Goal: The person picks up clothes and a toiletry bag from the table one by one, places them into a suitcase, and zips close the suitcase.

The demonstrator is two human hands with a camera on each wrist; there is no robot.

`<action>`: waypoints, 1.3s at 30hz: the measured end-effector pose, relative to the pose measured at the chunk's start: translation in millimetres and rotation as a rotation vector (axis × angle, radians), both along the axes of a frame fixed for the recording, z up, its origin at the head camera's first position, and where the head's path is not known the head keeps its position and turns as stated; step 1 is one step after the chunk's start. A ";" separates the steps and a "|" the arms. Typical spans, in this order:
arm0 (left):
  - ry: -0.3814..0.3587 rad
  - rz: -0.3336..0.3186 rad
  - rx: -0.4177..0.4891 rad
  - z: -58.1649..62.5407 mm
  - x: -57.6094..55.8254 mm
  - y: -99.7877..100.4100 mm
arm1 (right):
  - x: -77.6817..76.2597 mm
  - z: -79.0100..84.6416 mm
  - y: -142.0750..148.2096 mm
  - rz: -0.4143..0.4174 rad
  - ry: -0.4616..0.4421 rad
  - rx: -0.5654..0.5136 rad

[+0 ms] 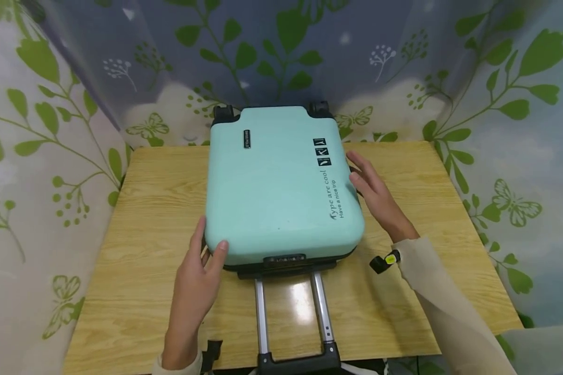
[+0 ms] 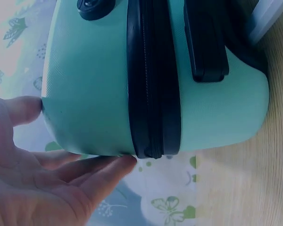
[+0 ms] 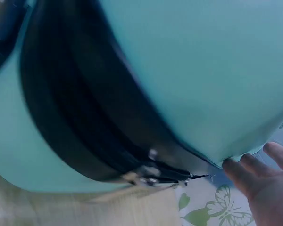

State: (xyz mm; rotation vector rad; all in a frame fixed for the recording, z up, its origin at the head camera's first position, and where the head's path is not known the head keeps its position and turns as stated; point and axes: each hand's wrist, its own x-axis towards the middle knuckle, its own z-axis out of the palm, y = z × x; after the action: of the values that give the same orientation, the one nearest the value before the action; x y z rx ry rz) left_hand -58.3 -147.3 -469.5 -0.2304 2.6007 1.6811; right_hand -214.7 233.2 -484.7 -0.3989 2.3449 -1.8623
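Note:
A mint-green hard-shell suitcase (image 1: 281, 182) lies flat on the wooden table, its wheels at the far end and its extended handle (image 1: 326, 307) toward me. At its near left corner is my left hand (image 1: 196, 278), thumb by the top face and fingers along the side. The left wrist view has that thumb (image 2: 26, 110) at the shell's edge and the fingertips (image 2: 127, 162) close by the black zip band (image 2: 153, 80). My right hand (image 1: 380, 200) is at the right side, its fingers reaching along the edge. In the right wrist view, metal zip pulls (image 3: 146, 174) hang near those fingertips (image 3: 233, 169).
The wooden table (image 1: 155, 208) extends on both sides of the suitcase. Leaf-patterned curtains (image 1: 262, 52) hang behind it and at both sides. A black strap with a yellow tag (image 1: 386, 261) sticks out by the right sleeve. A combination lock (image 1: 284, 259) faces me.

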 end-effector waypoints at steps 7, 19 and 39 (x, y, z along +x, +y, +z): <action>-0.014 0.028 -0.050 2.5 5.9 7.3 | -4.3 -3.0 -3.7 0.076 -0.010 0.054; 0.028 -0.120 -0.097 0.5 -6.5 -7.2 | 38.8 4.8 4.6 -0.003 -0.052 0.120; -0.051 -0.419 0.018 8.8 -78.8 -55.9 | 127.5 4.8 -24.3 -0.245 -0.020 0.194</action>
State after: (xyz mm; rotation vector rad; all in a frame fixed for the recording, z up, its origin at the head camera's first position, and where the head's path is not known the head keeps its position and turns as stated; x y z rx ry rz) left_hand -137.1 -203.2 -460.7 0.2530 2.3787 1.5242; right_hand -87.2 208.9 -479.9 -0.0744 2.6307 -1.6967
